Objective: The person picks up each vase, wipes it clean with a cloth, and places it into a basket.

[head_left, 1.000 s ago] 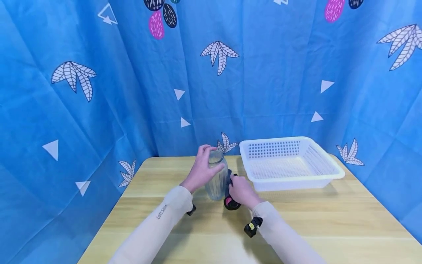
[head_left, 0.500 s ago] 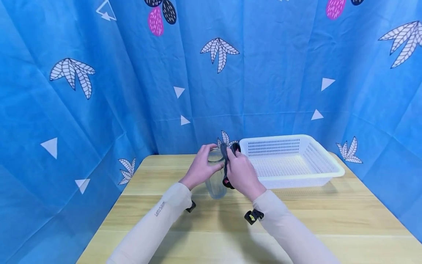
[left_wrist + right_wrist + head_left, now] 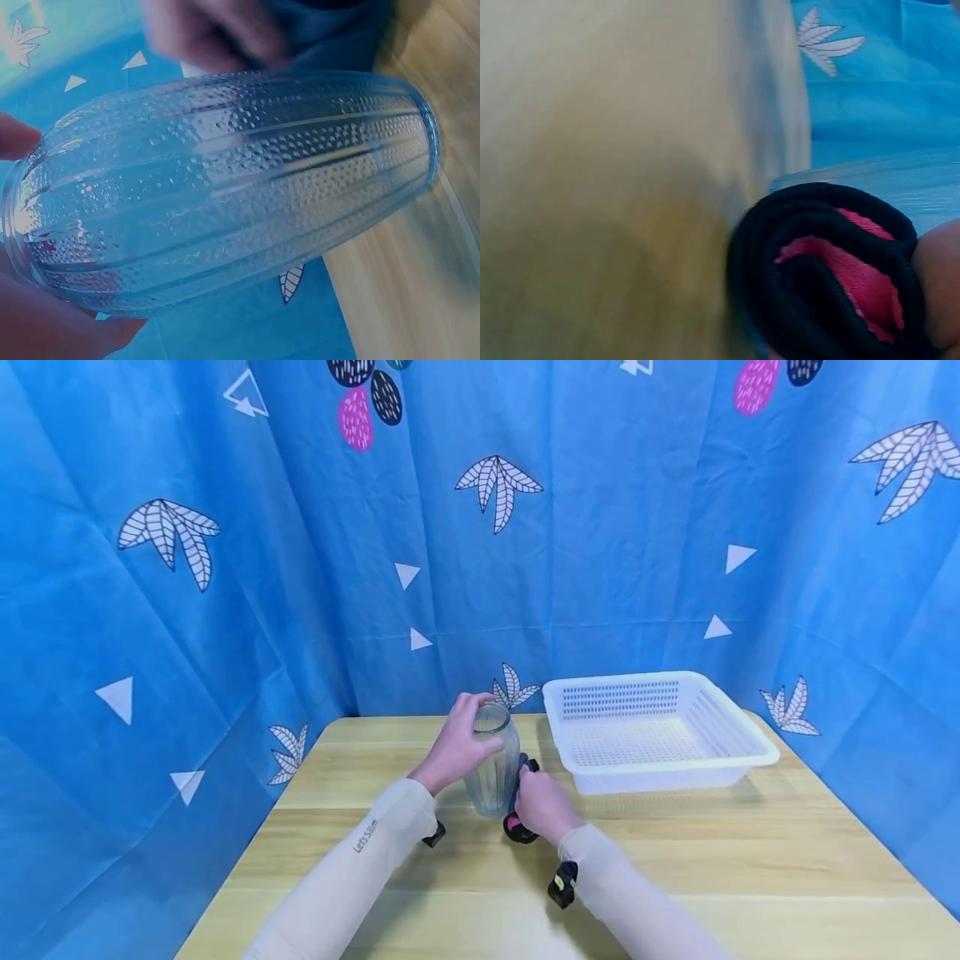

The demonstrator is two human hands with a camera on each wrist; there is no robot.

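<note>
A clear ribbed glass vase [image 3: 492, 777] with a dimpled surface stands on the table, its mouth upward. My left hand [image 3: 455, 750] grips it around the neck, the thumb on the near side. Close against the vase's right side, my right hand [image 3: 545, 803] holds a rolled cloth [image 3: 519, 829]. Dark outside with black edging, the cloth [image 3: 859, 277] shows pink inside its roll in the right wrist view. In the left wrist view the vase [image 3: 225, 187] fills the middle, the blurred right hand [image 3: 217, 37] behind it. Most of the right fingers are hidden.
A white perforated plastic basket [image 3: 660, 768] stands at the back right of the wooden table [image 3: 675, 860]. Behind the table hangs a blue patterned curtain [image 3: 480, 585].
The right hand and cloth were low beside the vase, rose to its rim half a second ago, and are low along its right side again. The left hand keeps its grip.
</note>
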